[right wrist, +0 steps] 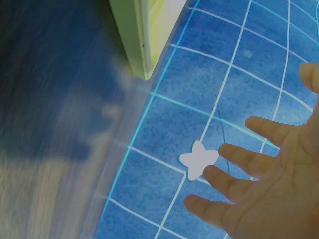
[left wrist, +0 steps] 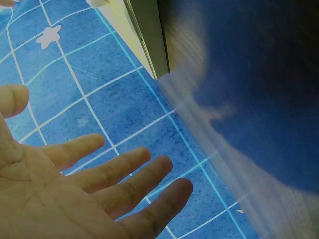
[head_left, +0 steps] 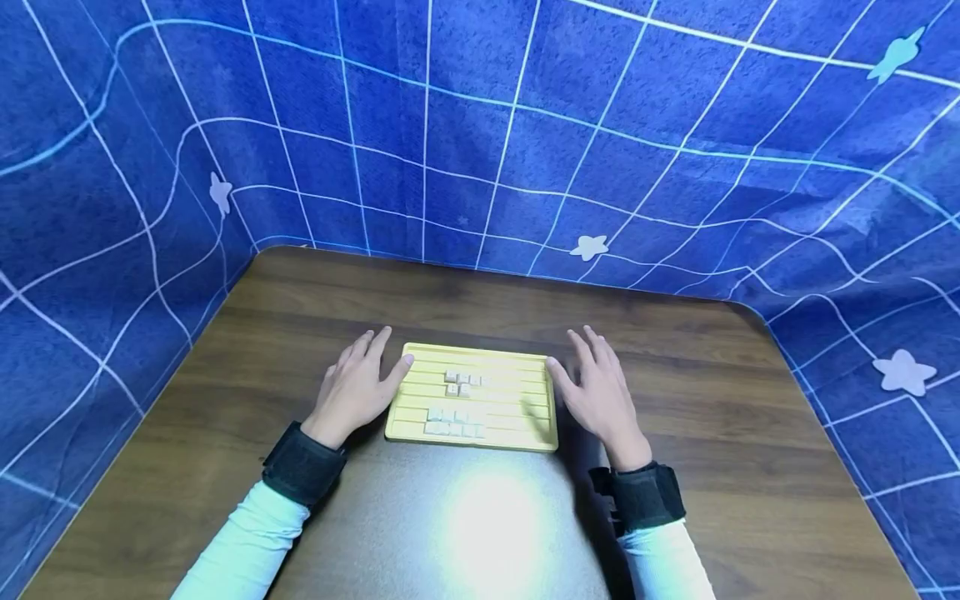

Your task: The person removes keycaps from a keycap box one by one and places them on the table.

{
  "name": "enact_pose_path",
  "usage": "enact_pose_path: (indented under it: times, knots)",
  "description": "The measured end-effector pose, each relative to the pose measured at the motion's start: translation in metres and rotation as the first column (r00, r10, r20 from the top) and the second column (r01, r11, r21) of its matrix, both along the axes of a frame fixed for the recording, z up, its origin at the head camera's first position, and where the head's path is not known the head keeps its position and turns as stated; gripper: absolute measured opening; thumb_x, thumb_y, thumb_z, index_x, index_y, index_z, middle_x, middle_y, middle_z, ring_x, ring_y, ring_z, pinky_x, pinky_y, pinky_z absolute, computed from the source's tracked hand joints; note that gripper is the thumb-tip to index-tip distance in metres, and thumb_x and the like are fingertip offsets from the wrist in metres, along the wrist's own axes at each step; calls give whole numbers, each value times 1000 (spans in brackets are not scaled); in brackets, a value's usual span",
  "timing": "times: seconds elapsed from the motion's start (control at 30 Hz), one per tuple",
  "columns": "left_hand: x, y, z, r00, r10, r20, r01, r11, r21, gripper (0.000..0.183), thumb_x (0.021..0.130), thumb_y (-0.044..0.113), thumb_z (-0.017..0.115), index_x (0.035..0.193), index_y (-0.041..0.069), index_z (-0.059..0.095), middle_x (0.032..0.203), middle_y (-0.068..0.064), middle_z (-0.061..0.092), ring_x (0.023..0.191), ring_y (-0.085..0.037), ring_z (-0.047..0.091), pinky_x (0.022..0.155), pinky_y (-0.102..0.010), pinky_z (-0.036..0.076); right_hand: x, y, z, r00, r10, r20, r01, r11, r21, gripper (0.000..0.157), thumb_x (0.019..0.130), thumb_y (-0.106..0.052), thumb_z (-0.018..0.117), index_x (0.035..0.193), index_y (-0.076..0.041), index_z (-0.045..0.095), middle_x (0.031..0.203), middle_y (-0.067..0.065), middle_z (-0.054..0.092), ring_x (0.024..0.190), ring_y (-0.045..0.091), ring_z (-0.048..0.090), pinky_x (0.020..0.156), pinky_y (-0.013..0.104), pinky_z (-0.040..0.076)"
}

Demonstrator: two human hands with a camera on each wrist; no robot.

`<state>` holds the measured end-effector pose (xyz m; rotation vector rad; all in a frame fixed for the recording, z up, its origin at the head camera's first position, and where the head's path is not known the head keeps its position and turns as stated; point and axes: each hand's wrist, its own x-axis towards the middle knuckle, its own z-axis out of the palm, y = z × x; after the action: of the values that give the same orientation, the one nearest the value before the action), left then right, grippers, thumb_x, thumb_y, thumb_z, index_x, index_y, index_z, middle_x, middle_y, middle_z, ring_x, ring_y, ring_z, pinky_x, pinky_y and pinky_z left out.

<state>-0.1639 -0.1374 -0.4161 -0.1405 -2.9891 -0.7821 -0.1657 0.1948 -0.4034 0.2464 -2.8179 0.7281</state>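
Note:
A yellow ridged tray (head_left: 517, 400) lies on the brown wooden table, holding several small pale tiles (head_left: 456, 423) in short rows left of its middle. My left hand (head_left: 354, 387) is at the tray's left side, fingers spread and thumb tip over its upper left edge. On the opposite side my right hand (head_left: 602, 396) has its fingers extended, the thumb right at the tray's upper right edge. Both palms show bare in the wrist views, where the tray's side (left wrist: 149, 40) stands apart from the left fingers and its other end (right wrist: 132, 40) from the right ones.
Blue cloth (head_left: 465, 142) with white grid lines and pale stars surrounds the table's back and sides. The wooden tabletop (head_left: 712, 400) extends around the tray, with a bright glare (head_left: 495, 525) in front. Black bands (head_left: 303, 462) wrap both wrists over light sleeves.

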Motion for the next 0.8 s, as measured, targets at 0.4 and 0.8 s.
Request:
enact_pose_path:
  times: [0.4,0.8]
  knots:
    - [4,-4,-1,999,-14,31,13,999,39,66,93,47,46,143,5,35,141,-28,41,124,-45,38,96,-67,36,-4,-24,1,994,108,18,-108,994,-12,65,92,-56,43,137,-9,45,149,18,34,133,38,29,102,63,34]
    - [6,-4,-10,999,-35,4,35,999,31,60,92,40,50,134,-2,45,125,-28,56,113,-43,50,91,-59,45,-10,-57,3,975,212,65,-213,977,7,67,90,-59,42,137,-12,45,147,15,39,130,35,35,101,58,38]
